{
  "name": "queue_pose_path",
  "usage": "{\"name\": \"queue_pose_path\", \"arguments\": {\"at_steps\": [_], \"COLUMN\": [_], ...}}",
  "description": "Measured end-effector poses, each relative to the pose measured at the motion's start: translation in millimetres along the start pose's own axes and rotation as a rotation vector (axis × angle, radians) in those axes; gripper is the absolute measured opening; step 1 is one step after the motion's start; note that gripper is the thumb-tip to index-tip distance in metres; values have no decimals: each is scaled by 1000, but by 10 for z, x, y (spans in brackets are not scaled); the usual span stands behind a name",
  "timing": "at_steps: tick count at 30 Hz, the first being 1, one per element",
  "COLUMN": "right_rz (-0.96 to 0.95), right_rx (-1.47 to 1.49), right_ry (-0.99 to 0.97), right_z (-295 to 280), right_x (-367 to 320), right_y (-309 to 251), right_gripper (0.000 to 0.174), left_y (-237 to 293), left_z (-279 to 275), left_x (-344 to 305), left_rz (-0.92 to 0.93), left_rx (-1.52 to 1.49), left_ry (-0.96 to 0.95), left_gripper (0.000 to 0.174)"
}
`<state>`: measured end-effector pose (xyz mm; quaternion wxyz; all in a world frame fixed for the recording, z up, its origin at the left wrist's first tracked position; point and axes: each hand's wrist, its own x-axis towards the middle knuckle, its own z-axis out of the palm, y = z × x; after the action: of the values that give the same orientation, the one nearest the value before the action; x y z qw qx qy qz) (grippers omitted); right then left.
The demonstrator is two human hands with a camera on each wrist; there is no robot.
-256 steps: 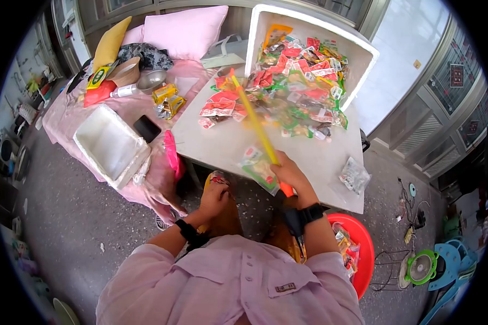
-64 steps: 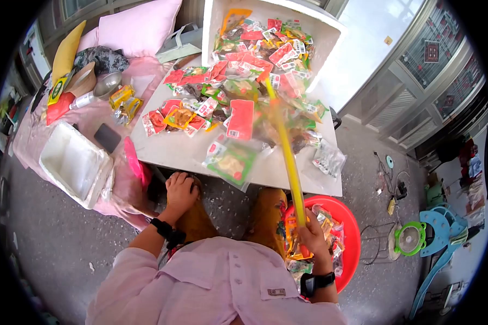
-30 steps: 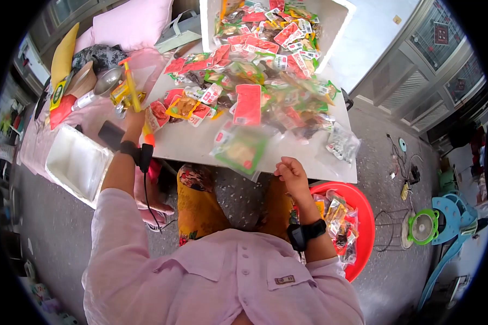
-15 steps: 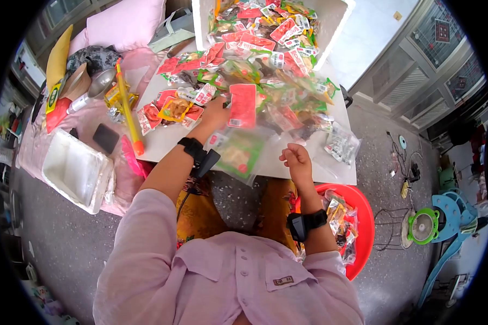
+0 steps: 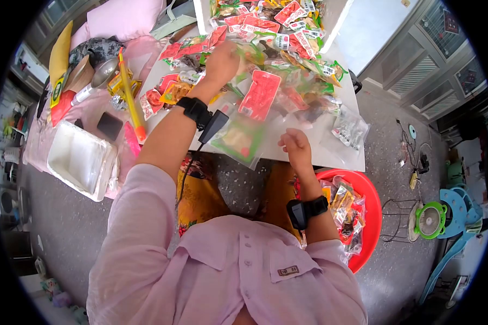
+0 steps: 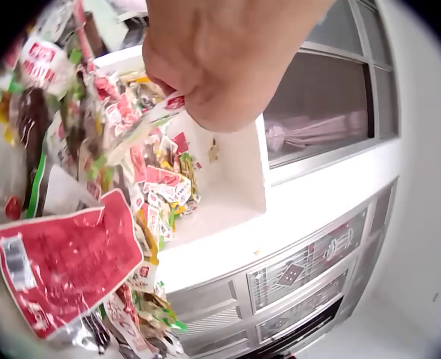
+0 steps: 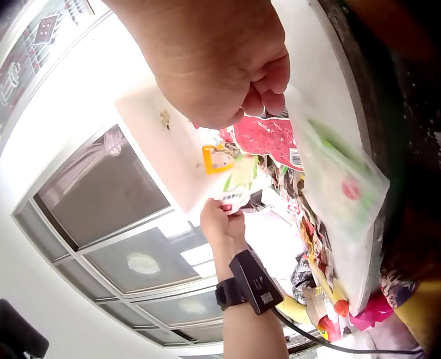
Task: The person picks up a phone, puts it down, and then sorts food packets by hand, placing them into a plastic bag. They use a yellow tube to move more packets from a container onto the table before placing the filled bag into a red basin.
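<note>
My left hand (image 5: 222, 64) is over the heap of packets on the table and pinches the corner of a clear and green snack packet (image 7: 241, 176); the same packet's red-marked corner shows under the fingers in the left wrist view. Near the table's front edge, my right hand (image 5: 297, 150) hovers with loosely curled fingers and holds nothing. Between the hands lies a flat red packet (image 5: 260, 95). A larger clear and green packet (image 5: 239, 140) hangs partly over the front edge. To the left, a yellow stick (image 5: 127, 92) with orange ends lies against the table's side.
A white foam box (image 5: 339, 24) tipped on its side spills packets onto the table (image 5: 331, 154). At the right stands a red basin (image 5: 371, 216) of packets. An empty foam tray (image 5: 73, 157), a phone (image 5: 110, 125) and a metal bowl (image 5: 104, 73) are on the pink-covered bed.
The yellow stick was in my right hand, then my left hand, which laid it down at the left. The left hand has since moved right to the heap and taken hold of a packet.
</note>
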<state>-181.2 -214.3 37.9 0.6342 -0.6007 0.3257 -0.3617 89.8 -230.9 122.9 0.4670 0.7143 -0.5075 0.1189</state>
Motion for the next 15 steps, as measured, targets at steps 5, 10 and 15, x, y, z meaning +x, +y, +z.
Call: {"name": "queue_pose_path", "arguments": {"at_steps": [5,10,15], "right_rz": [11,54,186], "right_rx": [20,63,390], "right_ry": [12,-17,-54], "right_z": [16,73,104], "right_x": [-13,-133,-238], "right_y": [21,-84,-306], "right_gripper": [22,24,26], "left_y": [103,532,666], "left_z": [-198,-535,-689], "left_x": [50,-350,-849], "left_rz": [119,-452,-764], "left_rx": [-112,-890,-1250], "left_ry": [89,-76,-275], "left_gripper": [20,16,16]}}
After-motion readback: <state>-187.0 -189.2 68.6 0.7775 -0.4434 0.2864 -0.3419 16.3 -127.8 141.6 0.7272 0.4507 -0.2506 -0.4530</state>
